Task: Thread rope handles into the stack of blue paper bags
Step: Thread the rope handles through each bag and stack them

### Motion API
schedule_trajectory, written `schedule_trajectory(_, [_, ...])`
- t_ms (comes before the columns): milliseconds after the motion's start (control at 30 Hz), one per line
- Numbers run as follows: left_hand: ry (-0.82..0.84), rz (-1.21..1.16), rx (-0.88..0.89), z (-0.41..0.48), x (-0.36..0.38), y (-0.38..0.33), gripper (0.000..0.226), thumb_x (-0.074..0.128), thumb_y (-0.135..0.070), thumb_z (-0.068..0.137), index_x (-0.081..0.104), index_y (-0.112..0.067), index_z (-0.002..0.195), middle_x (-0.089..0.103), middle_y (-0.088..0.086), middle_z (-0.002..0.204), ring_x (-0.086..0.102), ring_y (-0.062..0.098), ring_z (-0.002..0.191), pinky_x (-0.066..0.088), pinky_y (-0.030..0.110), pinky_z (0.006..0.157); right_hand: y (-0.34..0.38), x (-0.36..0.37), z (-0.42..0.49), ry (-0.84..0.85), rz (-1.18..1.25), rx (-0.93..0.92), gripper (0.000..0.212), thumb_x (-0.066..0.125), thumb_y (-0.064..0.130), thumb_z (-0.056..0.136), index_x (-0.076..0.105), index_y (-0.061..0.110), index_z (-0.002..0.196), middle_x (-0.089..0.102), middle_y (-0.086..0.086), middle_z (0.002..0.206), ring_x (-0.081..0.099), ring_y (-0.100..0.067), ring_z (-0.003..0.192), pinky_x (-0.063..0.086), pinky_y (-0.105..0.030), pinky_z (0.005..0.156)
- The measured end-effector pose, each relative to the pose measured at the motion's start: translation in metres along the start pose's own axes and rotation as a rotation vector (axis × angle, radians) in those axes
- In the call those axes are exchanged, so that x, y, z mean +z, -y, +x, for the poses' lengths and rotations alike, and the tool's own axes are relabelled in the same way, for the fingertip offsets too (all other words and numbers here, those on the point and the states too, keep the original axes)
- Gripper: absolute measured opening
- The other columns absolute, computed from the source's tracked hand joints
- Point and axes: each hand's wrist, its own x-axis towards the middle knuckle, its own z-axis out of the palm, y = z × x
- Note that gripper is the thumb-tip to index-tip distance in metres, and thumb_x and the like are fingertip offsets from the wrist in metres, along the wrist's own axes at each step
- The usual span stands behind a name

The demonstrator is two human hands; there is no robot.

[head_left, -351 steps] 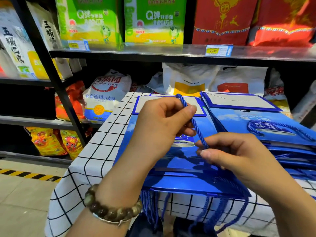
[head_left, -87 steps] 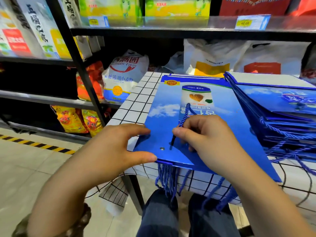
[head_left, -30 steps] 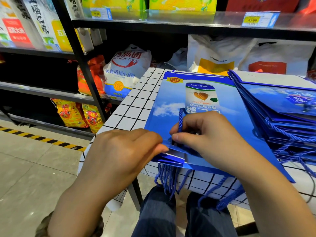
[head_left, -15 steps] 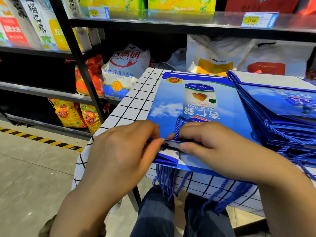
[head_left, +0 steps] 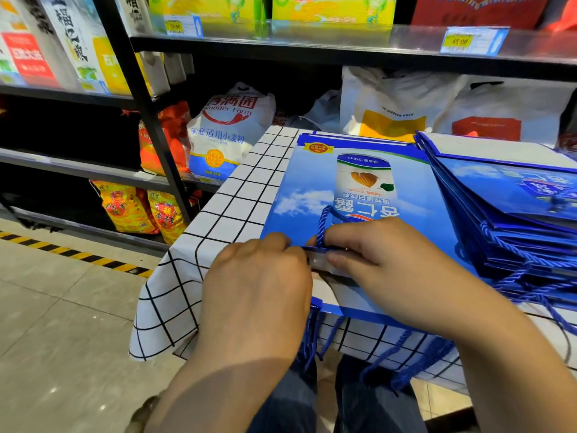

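Both hands are right up against each other at the near edge of the top bag (head_left: pixel 312 195), which lies flat on its pile on the table (head_left: pixel 237 207). The left hand (head_left: pixel 259 285) comes in palm down, knuckles toward the camera, fingers curled onto the bag's lifted lip. The right hand (head_left: pixel 390 270) reaches in from the other side with its index finger laid along the top of that lip and the thumb tucked under it, so it's pinching the edge. A bit of the white inside of the bag shows between the two hands.

The rope handle (head_left: pixel 323 221) sticks up as a small blue loop right at the right index fingertip and dives down into the gap between the hands. Can't see where it goes from there, and honestly can't tell if either hand has hold of the cord itself, since the left fingertips are hidden behind their own knuckles.

More blue cords (head_left: pixel 312 339) dangle off the table's front edge, partly behind the forearms. A second stack of bags (head_left: pixel 515 214) sits just to the right, touching the first pile, and runs off the frame. Behind it all is a shop shelf (head_left: pixel 312 48) whose price tag (head_left: pixel 471 40) is too blurry to read properly, plus a flour sack (head_left: pixel 228 132) lower down.
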Motion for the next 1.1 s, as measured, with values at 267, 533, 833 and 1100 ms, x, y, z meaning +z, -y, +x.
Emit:
schedule_trajectory(267, [-0.061,-0.208,0.171,-0.007,0.001,0.012,0.026,0.041,-0.027,0.083,0.060,-0.015,0.069,0.066,-0.002,0.084,0.057,0.023,0.054,0.042,0.028,0.051,-0.011,0.000,-0.003,0.030,0.261,0.014,0.013,0.057,0.031,0.084,0.057,0.033,0.072,0.064,0.008,0.076,0.057,-0.007,0.074,0.049,-0.033,0.075])
schedule_trajectory(533, [-0.014,-0.271,0.207,-0.009,-0.001,0.012,0.026,0.038,-0.024,0.084,0.057,-0.013,0.069,0.061,0.000,0.081,0.052,0.021,0.054,0.038,0.027,0.051,-0.007,0.009,0.000,-0.140,0.193,0.079,0.034,0.052,0.040,0.084,0.045,0.021,0.056,0.041,0.000,0.050,0.037,-0.012,0.052,0.031,-0.030,0.053])
schedule_trajectory(833, [0.027,-0.581,0.206,-0.015,0.000,0.018,0.018,0.039,-0.024,0.082,0.033,-0.024,0.064,0.051,-0.008,0.076,0.045,0.016,0.057,0.034,0.030,0.048,0.003,0.010,-0.001,-0.153,-0.011,0.115,0.035,0.045,0.038,0.092,0.040,0.021,0.062,0.045,0.002,0.062,0.044,-0.020,0.071,0.037,-0.033,0.059])
schedule_trajectory(1100, [-0.090,-0.941,-0.010,-0.018,0.005,0.017,0.025,0.048,-0.033,0.079,0.047,-0.015,0.062,0.059,0.000,0.068,0.061,0.017,0.069,0.044,0.036,0.060,-0.007,0.015,0.002,-0.174,0.159,0.168,0.025,0.044,0.030,0.093,0.044,0.019,0.070,0.069,0.002,0.063,0.062,-0.018,0.074,0.050,-0.038,0.075])
